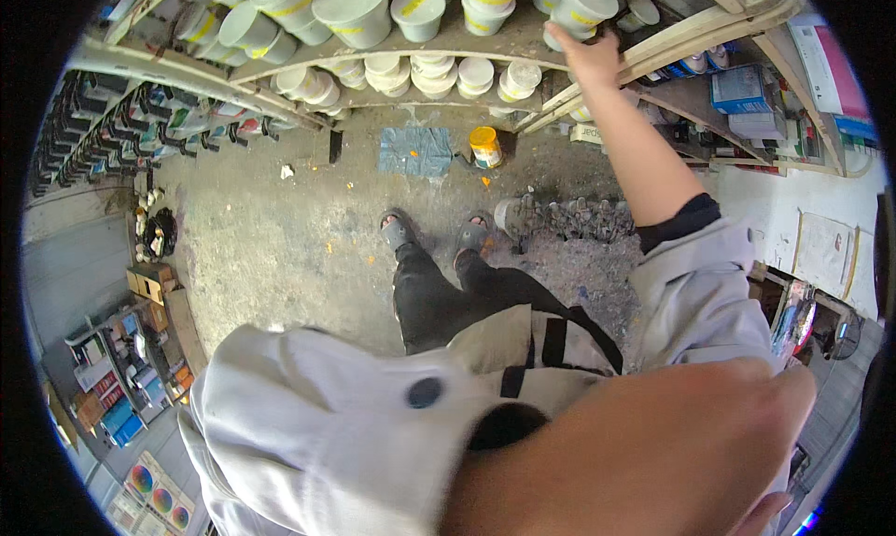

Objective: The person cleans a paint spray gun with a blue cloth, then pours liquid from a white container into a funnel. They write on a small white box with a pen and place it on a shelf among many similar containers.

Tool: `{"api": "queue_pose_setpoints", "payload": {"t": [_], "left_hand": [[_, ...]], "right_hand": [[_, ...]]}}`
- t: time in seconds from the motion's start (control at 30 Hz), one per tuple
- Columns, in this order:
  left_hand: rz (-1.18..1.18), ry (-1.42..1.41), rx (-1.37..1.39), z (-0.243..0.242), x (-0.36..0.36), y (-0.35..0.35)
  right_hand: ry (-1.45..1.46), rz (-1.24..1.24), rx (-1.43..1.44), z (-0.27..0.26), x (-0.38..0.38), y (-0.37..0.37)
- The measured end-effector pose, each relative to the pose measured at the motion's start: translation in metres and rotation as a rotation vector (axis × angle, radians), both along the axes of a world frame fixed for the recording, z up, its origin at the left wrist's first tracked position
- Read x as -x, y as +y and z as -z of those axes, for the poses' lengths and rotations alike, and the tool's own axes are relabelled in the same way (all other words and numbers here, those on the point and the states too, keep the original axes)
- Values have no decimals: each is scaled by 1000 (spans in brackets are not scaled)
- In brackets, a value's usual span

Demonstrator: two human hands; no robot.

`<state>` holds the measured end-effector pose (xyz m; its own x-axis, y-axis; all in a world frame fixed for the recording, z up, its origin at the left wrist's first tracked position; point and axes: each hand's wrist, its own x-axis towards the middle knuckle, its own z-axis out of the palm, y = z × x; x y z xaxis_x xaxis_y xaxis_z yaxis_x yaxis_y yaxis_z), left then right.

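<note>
My right hand (595, 56) reaches up to the right end of a wooden shelf. Its thumb lies against the lower left of a stack, and its other fingers bend round the right side, partly hidden. That stack is of white plastic tubs (586, 5), the upper one lidded and marked with yellow tape. To its left stand two more stacked tubs (486, 7), a single tub (418, 12) and a larger lidded tub (352, 11). My left hand is out of view.
A lower shelf (434, 104) holds more lidded tubs. On the concrete floor lie a blue sheet (416, 151), a yellow-lidded bucket (486, 147) and a dark clutter (588, 219) right of my feet. Wooden shelf posts (689, 35) stand beside my right hand. Racks (105, 126) line the left.
</note>
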<state>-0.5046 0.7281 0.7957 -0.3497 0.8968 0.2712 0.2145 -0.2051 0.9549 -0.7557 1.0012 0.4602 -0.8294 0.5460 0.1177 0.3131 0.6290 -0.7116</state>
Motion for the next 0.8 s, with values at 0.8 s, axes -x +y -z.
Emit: {"api": "queue_pose_setpoints", "payload": {"t": [0.8], "left_hand": [[91, -17, 98, 18, 33, 13]], "right_hand": [[272, -351, 261, 11, -90, -54]]}}
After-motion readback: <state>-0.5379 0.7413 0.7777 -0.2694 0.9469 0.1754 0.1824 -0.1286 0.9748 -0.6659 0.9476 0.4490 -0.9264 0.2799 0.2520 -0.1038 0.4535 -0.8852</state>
